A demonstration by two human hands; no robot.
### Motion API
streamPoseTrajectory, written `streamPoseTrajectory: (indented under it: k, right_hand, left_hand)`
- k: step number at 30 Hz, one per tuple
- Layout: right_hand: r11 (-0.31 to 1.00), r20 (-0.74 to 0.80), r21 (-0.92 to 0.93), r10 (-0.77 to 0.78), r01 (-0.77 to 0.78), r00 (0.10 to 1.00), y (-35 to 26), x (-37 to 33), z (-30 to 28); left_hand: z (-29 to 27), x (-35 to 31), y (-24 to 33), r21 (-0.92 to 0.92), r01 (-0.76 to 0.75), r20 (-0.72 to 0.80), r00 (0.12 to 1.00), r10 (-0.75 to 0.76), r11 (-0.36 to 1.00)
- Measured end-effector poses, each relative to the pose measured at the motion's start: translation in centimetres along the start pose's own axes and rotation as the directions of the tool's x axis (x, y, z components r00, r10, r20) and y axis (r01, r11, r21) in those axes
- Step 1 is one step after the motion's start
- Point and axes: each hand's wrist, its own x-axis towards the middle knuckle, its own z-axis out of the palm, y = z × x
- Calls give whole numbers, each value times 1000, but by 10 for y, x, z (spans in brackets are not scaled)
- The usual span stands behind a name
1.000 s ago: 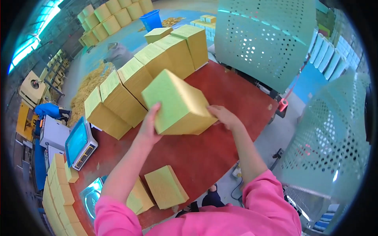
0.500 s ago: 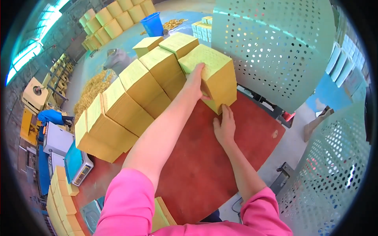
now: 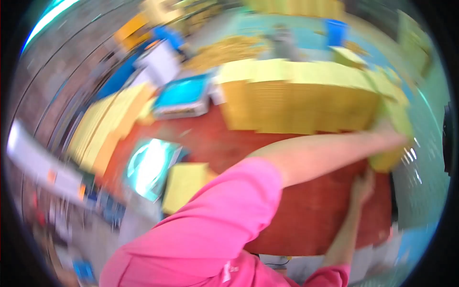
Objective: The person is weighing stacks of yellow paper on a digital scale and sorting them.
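Observation:
The picture is smeared by motion. My left hand [image 3: 394,137] rests against a stack of yellow paper [image 3: 385,161] at the right end of a curved row of such stacks [image 3: 296,105]. Its fingers are too blurred to make out. Just below that stack, near its bottom edge, is my right hand [image 3: 363,187], close to the red tabletop [image 3: 311,210]. Blur hides how its fingers are set, and whether it touches the paper cannot be told. Both arms wear pink sleeves.
A scale with a teal top [image 3: 184,93] stands left of the row. Nearer lie a shiny teal-edged item [image 3: 150,167] and a yellow paper stack [image 3: 184,187]. More yellow stacks [image 3: 107,126] line the left. A pale green panel [image 3: 425,162] borders the right.
My view has swung to the left, so the row and both hands now appear farther right. My left hand stays at the end stack, and my right hand stays near its base.

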Motion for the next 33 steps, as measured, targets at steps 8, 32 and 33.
streamPoseTrajectory:
  k: [8, 32, 33]
  right_hand:
    - [719, 355, 573, 216, -394, 910, 20, 40, 10]
    - [534, 671, 623, -740, -572, 41, -733, -712, 4]
    - [535, 683, 614, -729, -580, 51, -737, -720, 13]
  left_hand:
    - [-281, -243, 1, 531, -164, -155, 946, 285, 832]
    - [-857, -889, -304, 359, 857, -860, 458, -227, 370]
    - [-870, -883, -315, 425, 857, -854, 486, -186, 290]
